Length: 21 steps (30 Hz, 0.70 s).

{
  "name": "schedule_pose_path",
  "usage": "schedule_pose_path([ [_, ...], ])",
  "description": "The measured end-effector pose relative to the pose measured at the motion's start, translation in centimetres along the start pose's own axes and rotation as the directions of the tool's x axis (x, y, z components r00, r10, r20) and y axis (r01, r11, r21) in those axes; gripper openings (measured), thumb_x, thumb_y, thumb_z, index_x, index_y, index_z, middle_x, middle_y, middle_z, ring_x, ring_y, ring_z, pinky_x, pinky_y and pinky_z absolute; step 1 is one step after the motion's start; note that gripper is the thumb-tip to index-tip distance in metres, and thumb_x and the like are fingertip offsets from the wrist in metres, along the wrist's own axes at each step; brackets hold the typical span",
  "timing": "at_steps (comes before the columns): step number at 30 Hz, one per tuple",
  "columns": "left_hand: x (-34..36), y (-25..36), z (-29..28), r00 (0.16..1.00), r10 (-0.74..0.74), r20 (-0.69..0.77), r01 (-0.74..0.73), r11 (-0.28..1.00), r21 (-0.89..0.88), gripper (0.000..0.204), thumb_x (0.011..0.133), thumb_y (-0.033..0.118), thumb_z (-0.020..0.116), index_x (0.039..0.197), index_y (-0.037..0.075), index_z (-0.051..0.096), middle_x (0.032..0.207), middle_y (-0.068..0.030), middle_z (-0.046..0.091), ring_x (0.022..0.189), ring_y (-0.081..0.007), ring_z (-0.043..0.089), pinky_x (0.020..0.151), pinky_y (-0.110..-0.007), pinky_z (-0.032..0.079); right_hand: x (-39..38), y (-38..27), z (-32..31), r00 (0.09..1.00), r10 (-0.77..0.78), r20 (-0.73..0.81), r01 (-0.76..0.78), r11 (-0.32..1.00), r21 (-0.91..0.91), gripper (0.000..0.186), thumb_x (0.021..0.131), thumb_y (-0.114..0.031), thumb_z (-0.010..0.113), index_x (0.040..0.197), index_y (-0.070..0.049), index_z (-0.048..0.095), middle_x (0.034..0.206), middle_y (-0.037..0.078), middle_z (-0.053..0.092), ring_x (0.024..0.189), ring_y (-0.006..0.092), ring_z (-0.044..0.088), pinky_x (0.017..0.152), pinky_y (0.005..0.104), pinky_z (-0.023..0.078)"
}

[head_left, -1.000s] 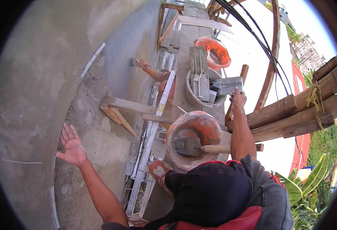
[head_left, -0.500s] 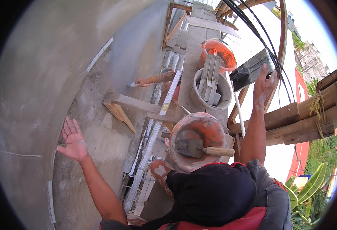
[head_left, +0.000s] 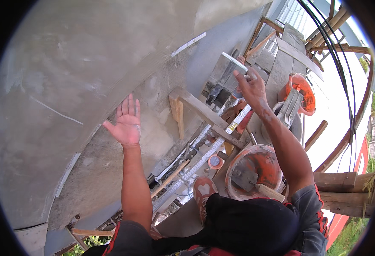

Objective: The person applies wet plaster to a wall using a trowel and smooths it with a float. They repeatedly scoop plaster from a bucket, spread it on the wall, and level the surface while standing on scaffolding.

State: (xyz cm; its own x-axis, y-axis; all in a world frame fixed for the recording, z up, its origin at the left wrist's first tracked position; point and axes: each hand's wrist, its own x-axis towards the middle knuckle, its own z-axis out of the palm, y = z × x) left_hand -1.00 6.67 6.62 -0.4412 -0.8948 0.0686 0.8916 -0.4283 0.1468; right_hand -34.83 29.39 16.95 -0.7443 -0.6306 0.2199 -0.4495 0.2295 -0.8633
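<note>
My left hand (head_left: 127,123) is open, palm showing and fingers spread, in front of the plastered wall (head_left: 76,68); I cannot tell whether it touches. My right hand (head_left: 252,87) grips the end of a dark grey plastering float (head_left: 229,72), held out toward the wall above the walkway. Below my right forearm, a mortar-stained orange bucket (head_left: 229,181) holds a trowel (head_left: 244,178) with a wooden handle. Farther off, another float (head_left: 290,109) rests across a grey bucket (head_left: 299,128), beside an orange bucket (head_left: 310,96).
A timber brace (head_left: 196,104) juts from the wall. The long metal straightedge (head_left: 200,161) runs diagonally past my shoe (head_left: 204,187). Scaffold planks (head_left: 277,70) extend away, with black cables (head_left: 324,34) overhead at right. Wooden poles (head_left: 345,200) border the right side.
My view has turned, shifting the scene rightward. My right hand has swung the float from the walkway's outer side over toward the wall. My left hand stays open.
</note>
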Motion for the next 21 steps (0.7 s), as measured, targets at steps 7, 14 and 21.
schedule_pose_path([
  [7,-0.4,0.5,0.1,1.0,-0.002,-0.009,0.002,0.999,-0.047,0.111,0.098,0.084,0.038,0.169,0.0,0.017,0.18,-0.0153,0.013,0.165,-0.0353,0.016,0.133,-0.061,0.012,4.2,1.7,11.8,0.976,-0.183,0.117,0.204,0.956,-0.212,0.048,0.097,-0.037,0.074,0.121,0.005,0.071,0.117,0.026,0.072,0.103,0.0445,0.07,0.089,0.0491,0.054],
  [14,-0.3,0.5,0.0,0.998,-0.008,-0.064,0.003,0.997,-0.078,0.111,0.097,0.086,0.035,0.162,-0.004,0.035,0.174,-0.0195,0.029,0.165,-0.0371,0.017,0.134,-0.061,0.012,7.3,2.1,15.4,0.968,-0.185,0.169,0.229,0.927,-0.297,0.053,0.097,-0.039,0.074,0.127,0.004,0.071,0.125,0.03,0.071,0.114,0.0498,0.068,0.098,0.0526,0.054],
  [21,0.2,0.0,-0.9,0.998,-0.056,0.037,0.061,0.989,-0.136,0.112,0.096,0.088,0.032,0.157,-0.006,0.043,0.173,-0.0209,0.033,0.165,-0.0373,0.017,0.134,-0.06,0.01,9.4,3.6,17.0,0.964,-0.244,0.102,0.265,0.904,-0.335,0.055,0.097,-0.042,0.073,0.125,0.005,0.071,0.122,0.031,0.071,0.112,0.0504,0.068,0.095,0.053,0.055],
])
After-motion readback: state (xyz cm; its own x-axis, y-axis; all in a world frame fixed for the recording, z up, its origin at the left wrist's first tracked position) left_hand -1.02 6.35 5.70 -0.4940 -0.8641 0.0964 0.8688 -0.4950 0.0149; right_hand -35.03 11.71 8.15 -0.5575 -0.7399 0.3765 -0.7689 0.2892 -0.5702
